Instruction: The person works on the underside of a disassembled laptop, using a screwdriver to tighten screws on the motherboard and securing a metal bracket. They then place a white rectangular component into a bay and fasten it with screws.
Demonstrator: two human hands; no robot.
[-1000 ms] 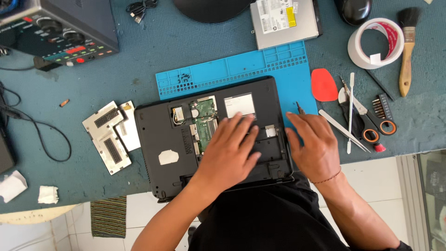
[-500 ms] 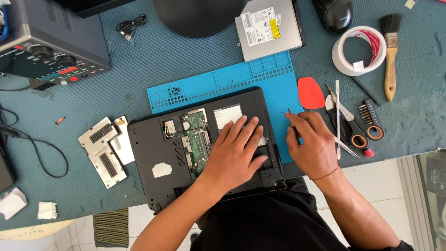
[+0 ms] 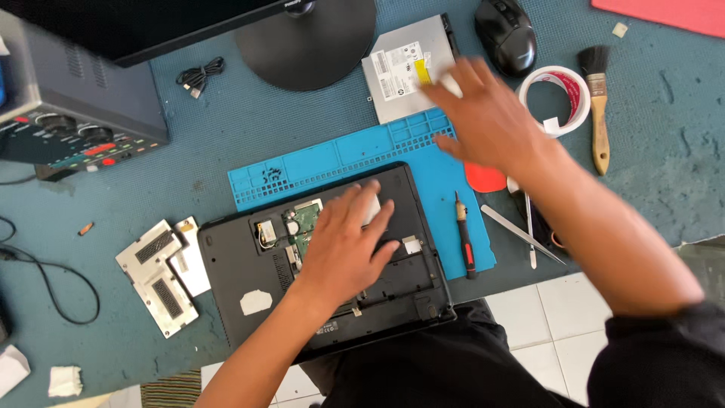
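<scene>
Where it lay by the laptop (image 3: 332, 264) a moment ago, the right hand (image 3: 491, 121) now hovers empty, fingers spread, near the optical drive (image 3: 404, 68). The left hand (image 3: 343, 249) stays flat on the overturned black laptop, gripping nothing, beside its exposed circuit board.

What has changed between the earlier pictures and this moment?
The right hand has left the laptop's right edge and risen, open and empty, over the silver drive. A screwdriver now lies on the blue mat where that hand was. The left hand stays flat on the laptop.
</scene>
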